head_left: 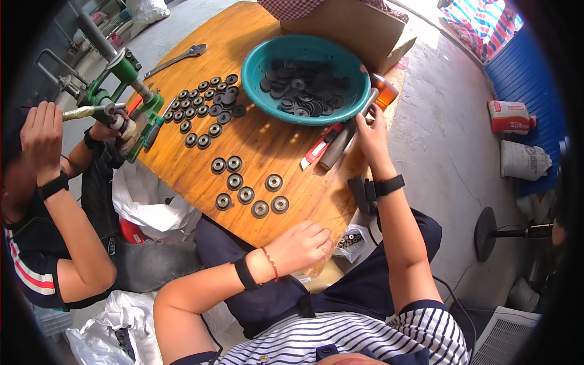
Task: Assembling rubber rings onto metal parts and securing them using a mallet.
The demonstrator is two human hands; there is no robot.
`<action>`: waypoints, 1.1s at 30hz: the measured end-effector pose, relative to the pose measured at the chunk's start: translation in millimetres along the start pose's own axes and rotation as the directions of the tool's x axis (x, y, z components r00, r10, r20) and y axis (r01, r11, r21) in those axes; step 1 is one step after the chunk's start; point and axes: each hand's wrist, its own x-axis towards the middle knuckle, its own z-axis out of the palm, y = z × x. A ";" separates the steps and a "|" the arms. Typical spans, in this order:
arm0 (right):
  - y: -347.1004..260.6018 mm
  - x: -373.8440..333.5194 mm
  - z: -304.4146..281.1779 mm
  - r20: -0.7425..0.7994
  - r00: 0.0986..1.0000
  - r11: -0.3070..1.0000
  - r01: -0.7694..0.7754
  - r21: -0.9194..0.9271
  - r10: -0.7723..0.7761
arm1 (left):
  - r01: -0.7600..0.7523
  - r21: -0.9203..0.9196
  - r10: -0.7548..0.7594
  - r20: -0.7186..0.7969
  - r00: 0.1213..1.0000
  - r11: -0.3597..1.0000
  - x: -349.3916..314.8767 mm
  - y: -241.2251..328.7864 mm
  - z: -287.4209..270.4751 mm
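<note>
Left hand [299,248] curled on table's [322,194] near edge, contents hidden; right hand [372,139] beside bowl [258,102] and pipe [336,151], right edge, can't tell grip.

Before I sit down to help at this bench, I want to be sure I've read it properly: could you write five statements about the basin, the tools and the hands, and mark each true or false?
1. The wrench lies inside the teal basin. False: the wrench lies on the wooden table.
2. Black discs lie in the teal basin. True.
3. The red knife lies beside a dark bar. True.
4. The wearer's left hand is on the green press. False: it is at the table's near edge.
5. The wearer's right hand is near the teal basin's rim. True.
</note>
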 end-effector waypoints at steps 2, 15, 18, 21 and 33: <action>-8.0 -30.4 -15.7 0.001 1.000 1.000 0.026 0.009 -0.026 | -0.044 -0.090 0.036 -0.085 0.996 0.995 -3.8 -4.3 -5.0; -96.1 -139.1 -54.3 0.417 0.775 0.864 0.501 0.052 -0.474 | 0.542 0.206 -0.538 -0.080 0.839 0.815 -47.3 -41.3 -39.0; -119.4 -128.0 -52.4 0.525 0.738 0.899 0.413 0.145 -0.424 | 0.264 0.350 -0.280 -0.007 0.960 0.899 -39.2 -68.5 -42.5; -147.2 -105.1 -40.0 0.720 0.451 0.759 0.631 0.162 -0.528 | 0.159 0.292 -0.198 0.110 0.974 0.943 -36.5 -89.4 -46.3; -175.9 -46.0 -47.5 0.812 0.418 0.689 0.724 -0.028 -0.407 | 0.297 0.296 -0.345 0.126 0.930 0.908 -77.7 -186.8 -101.0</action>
